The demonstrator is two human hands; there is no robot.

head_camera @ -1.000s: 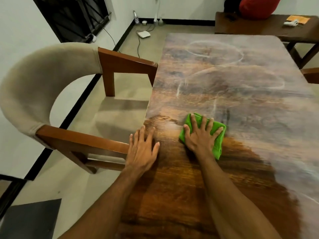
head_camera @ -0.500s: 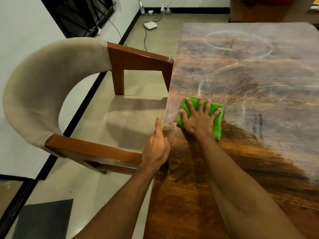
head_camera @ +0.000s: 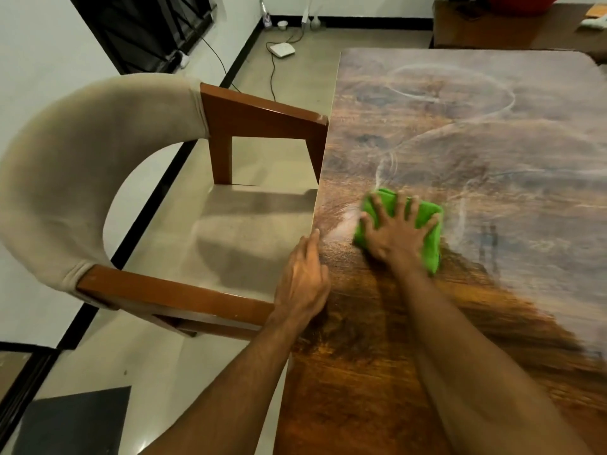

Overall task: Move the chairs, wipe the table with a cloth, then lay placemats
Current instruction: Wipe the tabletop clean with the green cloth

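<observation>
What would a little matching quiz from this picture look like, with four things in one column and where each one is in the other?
Things:
1. green cloth
2. left hand
3. chair
4. white box

Places:
A. on the floor near the far wall, with a cable running to it
B. pressed flat under the right hand on the table
C. at the table's left edge
D. beside the table, seat facing it

Pairs: 1-B, 2-C, 3-D, 4-A
</observation>
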